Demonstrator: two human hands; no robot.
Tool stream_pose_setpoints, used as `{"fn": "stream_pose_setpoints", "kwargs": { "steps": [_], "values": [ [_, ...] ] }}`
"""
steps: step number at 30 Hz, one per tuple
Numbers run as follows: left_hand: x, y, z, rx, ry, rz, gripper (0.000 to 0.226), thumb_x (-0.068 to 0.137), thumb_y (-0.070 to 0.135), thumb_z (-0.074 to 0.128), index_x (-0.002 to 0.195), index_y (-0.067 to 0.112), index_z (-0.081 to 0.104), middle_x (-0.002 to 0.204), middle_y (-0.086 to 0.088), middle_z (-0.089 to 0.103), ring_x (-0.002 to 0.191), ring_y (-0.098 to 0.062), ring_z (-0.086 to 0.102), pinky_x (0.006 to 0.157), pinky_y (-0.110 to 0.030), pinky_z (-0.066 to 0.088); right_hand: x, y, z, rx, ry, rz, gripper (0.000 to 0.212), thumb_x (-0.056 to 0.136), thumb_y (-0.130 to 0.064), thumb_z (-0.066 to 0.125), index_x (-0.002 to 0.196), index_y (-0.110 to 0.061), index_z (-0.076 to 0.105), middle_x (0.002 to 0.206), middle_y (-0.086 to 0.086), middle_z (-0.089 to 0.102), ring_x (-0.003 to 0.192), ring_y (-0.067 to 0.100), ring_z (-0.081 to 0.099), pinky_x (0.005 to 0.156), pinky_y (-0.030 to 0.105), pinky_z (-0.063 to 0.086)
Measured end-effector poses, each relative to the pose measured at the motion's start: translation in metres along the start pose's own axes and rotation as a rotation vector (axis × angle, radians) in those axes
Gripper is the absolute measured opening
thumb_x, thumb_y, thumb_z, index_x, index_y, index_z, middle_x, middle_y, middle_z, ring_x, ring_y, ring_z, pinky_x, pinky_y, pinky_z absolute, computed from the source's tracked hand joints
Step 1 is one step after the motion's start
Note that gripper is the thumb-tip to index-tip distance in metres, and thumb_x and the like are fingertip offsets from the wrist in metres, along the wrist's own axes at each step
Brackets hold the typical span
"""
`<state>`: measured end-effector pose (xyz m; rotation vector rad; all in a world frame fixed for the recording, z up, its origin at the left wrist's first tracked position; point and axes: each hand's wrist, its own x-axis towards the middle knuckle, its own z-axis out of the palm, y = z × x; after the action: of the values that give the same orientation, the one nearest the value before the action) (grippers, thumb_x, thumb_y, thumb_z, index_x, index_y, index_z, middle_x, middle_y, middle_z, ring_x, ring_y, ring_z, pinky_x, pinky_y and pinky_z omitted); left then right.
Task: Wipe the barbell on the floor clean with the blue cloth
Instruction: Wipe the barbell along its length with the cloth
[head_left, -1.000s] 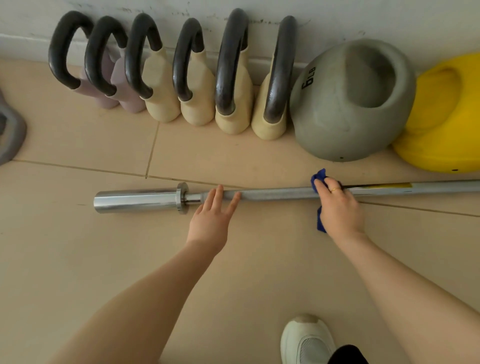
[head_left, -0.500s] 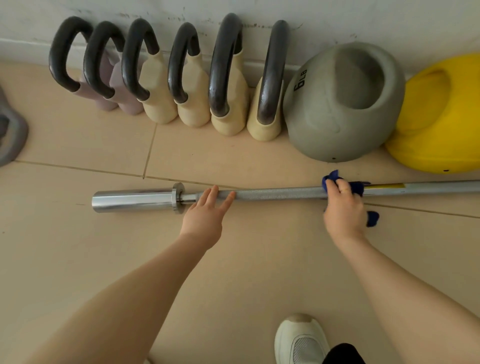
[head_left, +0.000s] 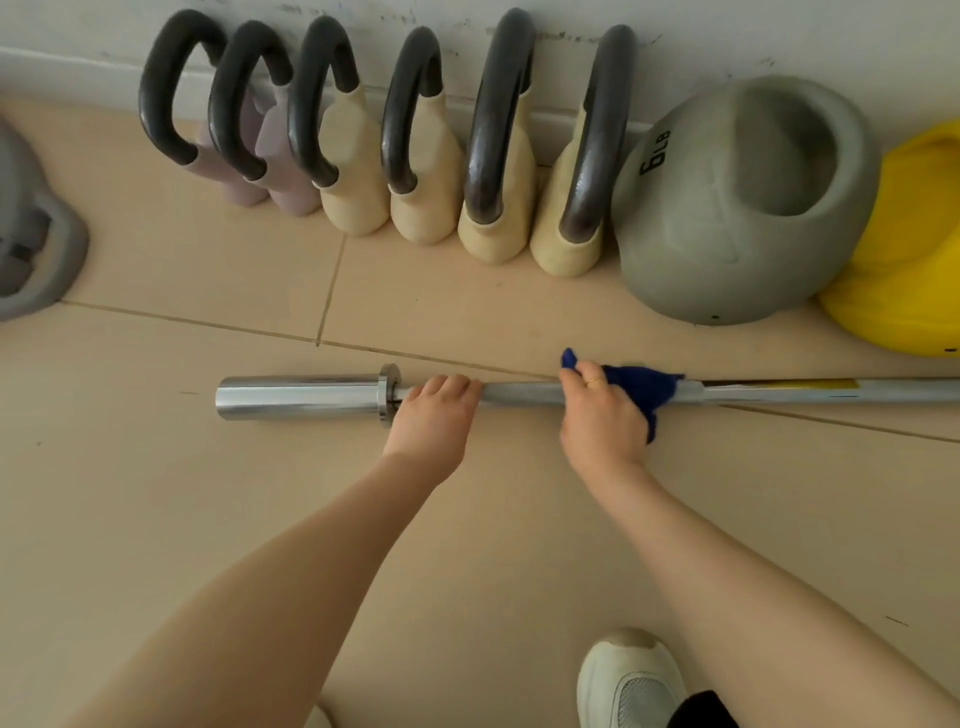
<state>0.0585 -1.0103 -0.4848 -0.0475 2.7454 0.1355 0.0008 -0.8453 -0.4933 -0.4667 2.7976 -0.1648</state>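
Note:
A steel barbell (head_left: 524, 393) lies across the tiled floor, its chrome sleeve end at the left and its shaft running off the right edge. My left hand (head_left: 434, 415) grips the shaft just right of the collar, fingers curled over it. My right hand (head_left: 602, 415) holds the blue cloth (head_left: 644, 387) wrapped over the shaft, a little right of the left hand. The cloth trails out to the right of my fingers and hangs down beside my palm.
Several kettlebells (head_left: 415, 150) with black handles stand in a row along the wall behind the bar. A grey 6 LB kettlebell (head_left: 727, 208) and a yellow one (head_left: 904, 260) sit at the right, another grey weight (head_left: 31, 249) at the left edge. My white shoe (head_left: 628, 680) is at the bottom.
My left hand went from resting with straight fingers to curling round the shaft. My right hand slid the cloth leftward along the bar, closer to the left hand.

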Motion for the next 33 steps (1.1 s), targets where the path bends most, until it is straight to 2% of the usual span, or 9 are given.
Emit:
{"fn": "stream_pose_setpoints", "kwargs": {
  "steps": [3, 7, 9, 11, 14, 20, 23, 26, 33],
  "values": [
    [-0.007, -0.005, 0.007, 0.088, 0.139, 0.094, 0.05, 0.045, 0.004, 0.08, 0.094, 0.013, 0.071, 0.078, -0.003, 0.063, 0.068, -0.023, 0.063, 0.06, -0.027, 0.049, -0.011, -0.027, 0.012, 0.083, -0.069, -0.124, 0.042, 0.089, -0.006, 0.045, 0.13, -0.014, 0.048, 0.138, 0.006, 0.045, 0.093, 0.032, 0.059, 0.065, 0.036, 0.047],
    [-0.011, -0.024, 0.013, 0.12, 0.177, 0.108, 0.032, 0.04, 0.006, 0.085, 0.068, 0.014, 0.071, 0.069, -0.002, 0.063, 0.067, -0.025, 0.063, 0.065, -0.029, 0.052, -0.022, -0.018, 0.015, 0.013, -0.017, -0.198, 0.045, 0.064, 0.003, 0.07, 0.107, -0.01, 0.066, 0.11, 0.01, 0.065, 0.059, 0.029, 0.059, 0.042, 0.027, 0.039],
    [-0.014, -0.031, 0.013, 0.117, 0.162, 0.04, 0.037, 0.042, 0.01, 0.086, 0.076, 0.013, 0.07, 0.081, -0.003, 0.067, 0.08, -0.026, 0.065, 0.076, -0.033, 0.052, -0.025, -0.017, 0.014, -0.013, 0.005, -0.14, 0.04, 0.064, 0.003, 0.07, 0.101, -0.01, 0.066, 0.1, 0.01, 0.065, 0.055, 0.029, 0.058, 0.04, 0.025, 0.034],
    [-0.017, -0.04, 0.005, 0.08, 0.084, -0.064, 0.049, 0.058, 0.024, 0.085, 0.102, 0.012, 0.066, 0.107, -0.006, 0.064, 0.106, -0.026, 0.059, 0.095, -0.036, 0.044, -0.02, -0.031, 0.012, 0.039, -0.035, 0.056, 0.033, 0.079, 0.002, 0.054, 0.11, -0.009, 0.059, 0.111, 0.011, 0.058, 0.073, 0.033, 0.061, 0.05, 0.031, 0.04],
    [-0.023, -0.059, -0.003, -0.001, -0.174, -0.097, 0.075, 0.081, 0.039, 0.068, 0.14, 0.011, 0.031, 0.15, -0.008, 0.026, 0.141, -0.025, 0.019, 0.115, -0.035, 0.016, -0.014, -0.064, 0.012, 0.021, -0.069, 0.17, 0.033, 0.088, -0.002, 0.043, 0.119, -0.011, 0.052, 0.121, 0.01, 0.05, 0.09, 0.033, 0.06, 0.065, 0.037, 0.049],
    [-0.033, -0.069, 0.0, -0.031, -0.219, -0.008, 0.081, 0.082, 0.033, 0.068, 0.143, 0.008, 0.022, 0.151, -0.006, 0.027, 0.143, -0.023, 0.015, 0.116, -0.033, 0.015, -0.024, -0.107, 0.017, 0.124, -0.211, -0.211, 0.035, 0.092, -0.009, 0.042, 0.125, -0.017, 0.05, 0.131, 0.004, 0.046, 0.099, 0.03, 0.058, 0.067, 0.035, 0.046],
    [-0.039, -0.071, 0.001, -0.268, -0.242, -0.058, 0.085, 0.083, 0.033, 0.066, 0.148, 0.01, 0.016, 0.155, -0.004, 0.019, 0.144, -0.02, 0.014, 0.115, -0.034, 0.02, -0.01, -0.067, 0.006, 0.121, -0.231, -0.143, 0.034, 0.09, -0.012, 0.043, 0.118, -0.024, 0.056, 0.126, 0.001, 0.05, 0.105, 0.031, 0.056, 0.076, 0.035, 0.046],
    [-0.043, -0.077, 0.001, -0.342, -0.221, -0.051, 0.077, 0.083, 0.028, 0.062, 0.147, 0.014, 0.022, 0.152, -0.002, 0.026, 0.141, -0.02, 0.02, 0.113, -0.034, 0.024, -0.014, -0.061, 0.001, -0.009, -0.178, 0.02, 0.028, 0.092, -0.012, 0.042, 0.115, -0.021, 0.057, 0.123, 0.004, 0.052, 0.099, 0.033, 0.059, 0.07, 0.033, 0.043],
    [-0.044, -0.077, -0.003, -0.139, -0.255, 0.08, 0.082, 0.076, 0.039, 0.07, 0.143, 0.018, 0.028, 0.14, -0.005, 0.035, 0.13, -0.025, 0.03, 0.106, -0.033, 0.028, -0.041, -0.124, 0.019, 0.086, -0.287, -0.207, 0.031, 0.091, -0.011, 0.045, 0.119, -0.018, 0.054, 0.123, 0.004, 0.049, 0.094, 0.034, 0.06, 0.067, 0.038, 0.046]
  ]
}}
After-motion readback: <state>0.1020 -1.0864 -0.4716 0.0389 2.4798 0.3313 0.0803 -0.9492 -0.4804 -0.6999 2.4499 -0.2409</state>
